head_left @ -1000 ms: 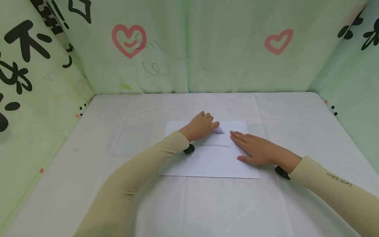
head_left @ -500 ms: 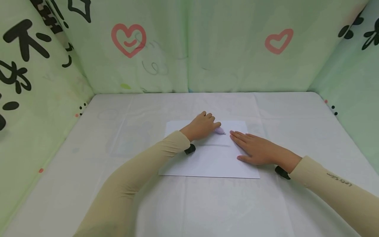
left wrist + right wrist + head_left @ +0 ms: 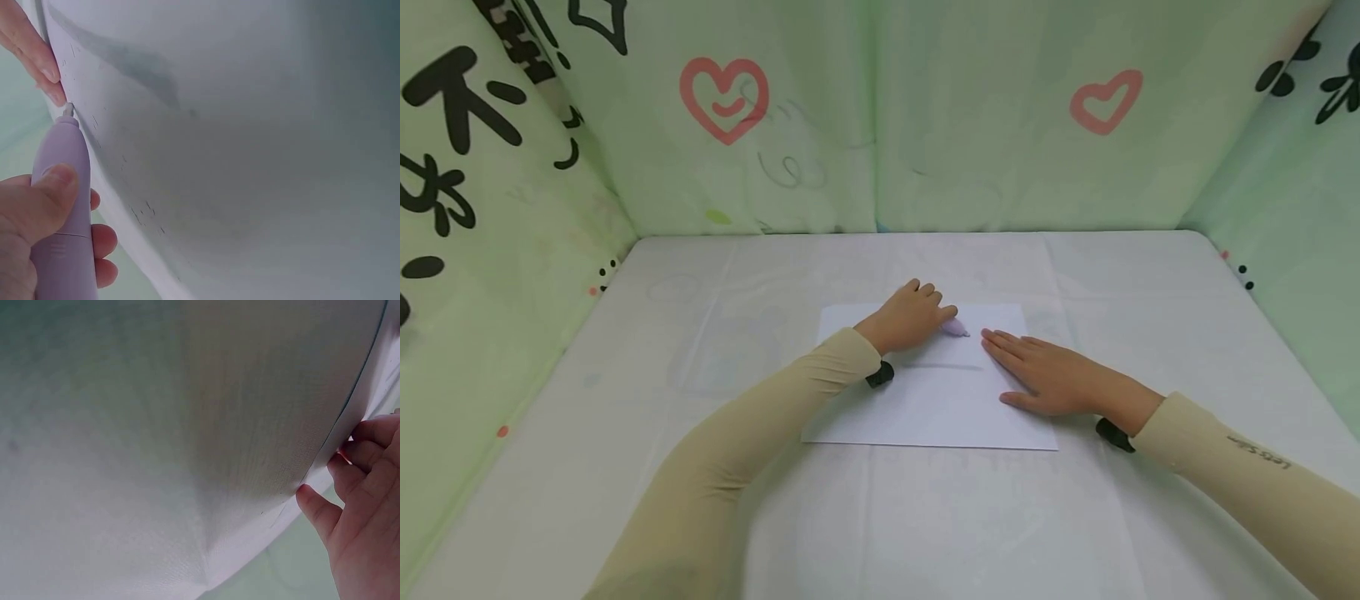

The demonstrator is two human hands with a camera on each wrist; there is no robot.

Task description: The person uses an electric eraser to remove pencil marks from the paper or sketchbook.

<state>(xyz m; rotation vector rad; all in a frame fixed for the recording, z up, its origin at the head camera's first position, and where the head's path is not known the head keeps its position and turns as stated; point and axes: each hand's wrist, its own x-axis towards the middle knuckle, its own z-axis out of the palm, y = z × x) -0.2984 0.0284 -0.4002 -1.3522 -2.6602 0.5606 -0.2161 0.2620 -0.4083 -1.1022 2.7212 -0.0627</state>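
My left hand grips a lilac, pen-shaped electric eraser, thumb along one side and fingers curled behind it. Its narrow metal tip points at a white sheet of paper. Small dark crumbs lie scattered over the sheet in the left wrist view. A faint grey streak runs across the paper, just below the left hand in the head view. On the sheet's right part my right hand rests with its fingers straight; the right wrist view shows its fingertips at the paper's edge.
A white cloth covers the table under the paper. Pale green curtains with hearts and black figures enclose the back and both sides. Dark wrist cameras hang below both sleeves.
My left hand with the electric eraser has shifted slightly right and then back left. The right hand stays on the paper. The head view has tilted a little.
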